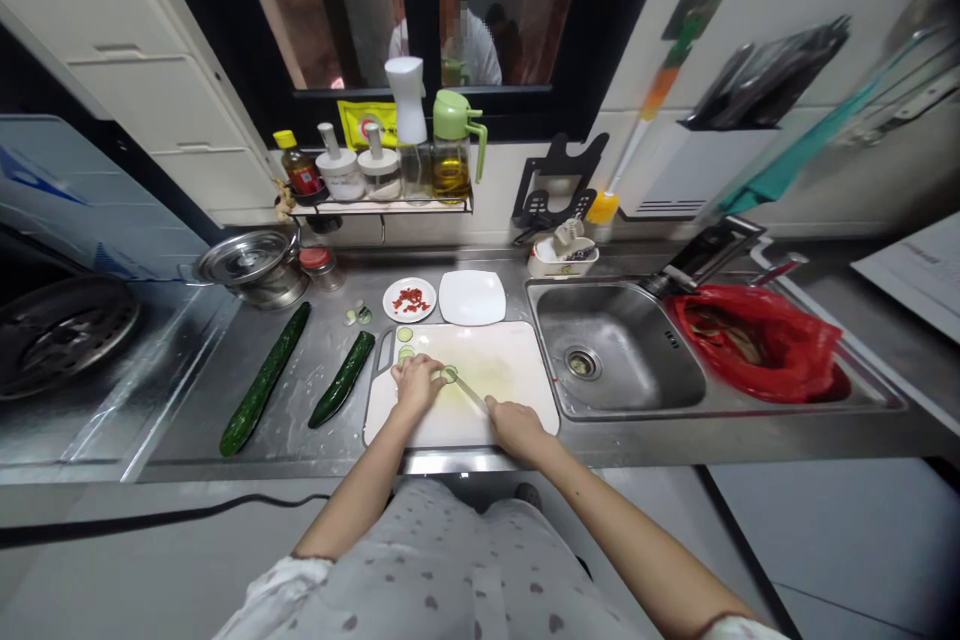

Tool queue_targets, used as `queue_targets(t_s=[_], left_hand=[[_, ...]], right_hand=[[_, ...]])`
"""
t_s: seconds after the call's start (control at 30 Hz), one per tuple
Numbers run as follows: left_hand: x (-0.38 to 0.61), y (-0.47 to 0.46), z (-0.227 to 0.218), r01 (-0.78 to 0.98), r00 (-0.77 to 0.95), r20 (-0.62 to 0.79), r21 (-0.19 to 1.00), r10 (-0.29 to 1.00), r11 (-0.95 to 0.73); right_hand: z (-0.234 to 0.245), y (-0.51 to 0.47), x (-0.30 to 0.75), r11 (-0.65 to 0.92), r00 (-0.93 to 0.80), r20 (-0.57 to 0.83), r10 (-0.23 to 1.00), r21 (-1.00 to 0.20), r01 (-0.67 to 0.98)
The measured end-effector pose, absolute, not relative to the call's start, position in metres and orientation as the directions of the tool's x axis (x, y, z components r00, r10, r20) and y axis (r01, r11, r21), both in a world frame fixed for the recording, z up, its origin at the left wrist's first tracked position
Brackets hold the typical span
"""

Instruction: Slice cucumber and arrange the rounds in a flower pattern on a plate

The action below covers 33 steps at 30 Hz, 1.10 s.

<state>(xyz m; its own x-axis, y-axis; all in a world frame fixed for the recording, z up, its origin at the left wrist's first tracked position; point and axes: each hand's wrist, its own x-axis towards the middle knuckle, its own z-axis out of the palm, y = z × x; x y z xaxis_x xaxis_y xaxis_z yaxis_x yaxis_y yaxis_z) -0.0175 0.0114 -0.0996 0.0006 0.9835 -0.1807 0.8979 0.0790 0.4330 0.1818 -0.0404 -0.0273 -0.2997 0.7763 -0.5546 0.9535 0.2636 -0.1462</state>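
Our left hand (pixel 415 382) lay over the cucumber piece (pixel 448 374), so we saw only its cut end. Our right hand (pixel 516 425) hid the handle of the knife (pixel 469 390), and the blade looked so thin that we could hardly make it out. We could not tell what lay inside the red bag (pixel 757 340). The stove (pixel 60 325) was cut off by the left edge, and the paper (pixel 915 270) by the right edge.

- Steel counter (pixel 630 440): board (pixel 510 370) lies at its middle, near the front edge.
- At the board's 9 o'clock: short cucumber (pixel 343 379), then long cucumber (pixel 264 380).
- At 12 o'clock: chilli plate (pixel 409 300) and white plate (pixel 472 297).
- At 10 o'clock: pot (pixel 251 265).
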Motion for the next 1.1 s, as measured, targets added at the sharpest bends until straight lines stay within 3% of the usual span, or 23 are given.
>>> queue_targets(t_s=[1.1], left_hand=[[-0.013, 0.011, -0.099, 0.896, -0.036, -0.166, 0.431, 0.985, 0.105]], right_hand=[[-0.026, -0.021, 0.176, 0.332, -0.323, -0.573, 0.753, -0.092, 0.939]])
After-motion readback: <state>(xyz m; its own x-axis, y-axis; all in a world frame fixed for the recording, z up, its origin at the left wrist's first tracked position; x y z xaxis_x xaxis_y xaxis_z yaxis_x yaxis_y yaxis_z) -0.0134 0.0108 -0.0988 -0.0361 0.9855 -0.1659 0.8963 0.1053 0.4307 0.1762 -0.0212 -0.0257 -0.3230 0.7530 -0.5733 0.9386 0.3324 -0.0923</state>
